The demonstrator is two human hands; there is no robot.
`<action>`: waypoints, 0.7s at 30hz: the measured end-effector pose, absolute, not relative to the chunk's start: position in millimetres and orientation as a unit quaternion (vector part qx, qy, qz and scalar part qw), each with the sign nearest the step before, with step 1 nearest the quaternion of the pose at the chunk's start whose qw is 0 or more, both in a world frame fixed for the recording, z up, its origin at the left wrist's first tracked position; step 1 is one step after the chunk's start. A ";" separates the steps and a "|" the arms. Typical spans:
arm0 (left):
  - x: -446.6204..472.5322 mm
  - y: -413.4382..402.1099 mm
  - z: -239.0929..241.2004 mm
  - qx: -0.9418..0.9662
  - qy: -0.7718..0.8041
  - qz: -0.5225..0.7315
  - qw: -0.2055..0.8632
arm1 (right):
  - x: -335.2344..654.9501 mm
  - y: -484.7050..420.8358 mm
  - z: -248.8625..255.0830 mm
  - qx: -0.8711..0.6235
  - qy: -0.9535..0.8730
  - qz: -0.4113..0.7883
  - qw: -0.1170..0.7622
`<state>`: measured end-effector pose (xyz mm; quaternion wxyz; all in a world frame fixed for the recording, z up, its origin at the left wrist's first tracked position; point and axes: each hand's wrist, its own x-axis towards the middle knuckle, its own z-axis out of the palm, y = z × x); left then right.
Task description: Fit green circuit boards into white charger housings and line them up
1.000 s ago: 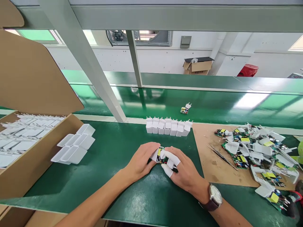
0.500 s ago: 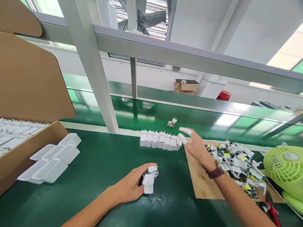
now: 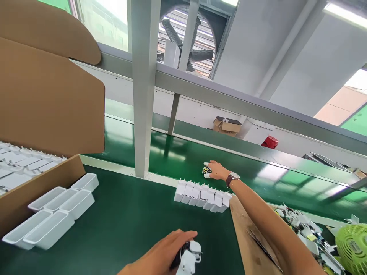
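My right hand (image 3: 216, 170), with white covers on its fingertips, reaches over the green belt. Its thumb and fingers close around a small circuit board (image 3: 205, 170) with yellow parts. My left hand (image 3: 174, 250) is low over the green bench, wrapped around charger parts (image 3: 189, 261) with white plug pieces; a dark part shows against the palm. Between the hands stands a row of white charger housings (image 3: 203, 196), prongs up along the bench's far edge.
Open white trays (image 3: 54, 223) sit beside a cardboard box (image 3: 77, 168) of white chargers at left. On the right, tweezers (image 3: 263, 248) lie on a brown board (image 3: 241, 236), near a pile of circuit boards and plugs (image 3: 311, 236) and a green fan (image 3: 352, 242).
My right hand has moved forward from beside the housing row onto the belt and taken hold of the circuit board. The view has shifted; my left hand still holds the charger parts.
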<state>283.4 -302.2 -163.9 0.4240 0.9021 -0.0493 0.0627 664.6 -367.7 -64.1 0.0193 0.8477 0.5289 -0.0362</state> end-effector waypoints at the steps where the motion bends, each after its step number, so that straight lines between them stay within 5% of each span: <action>1: 283.6 -301.6 -168.7 0.902 -0.047 0.064 0.424 | 663.2 -362.2 -64.0 0.846 0.532 -0.036 0.031; 6: 285.0 -301.0 -164.5 0.901 -0.059 0.086 0.421 | 662.3 -375.1 -45.6 0.852 0.519 -0.015 0.066; 13: 300.3 -306.0 -143.2 0.870 -0.057 0.157 0.463 | 653.4 -504.8 3.4 0.885 0.453 0.005 0.112; 21: 316.3 -317.7 -131.8 0.879 -0.031 0.171 0.444 | 566.0 -602.2 -23.4 0.893 0.440 0.026 0.094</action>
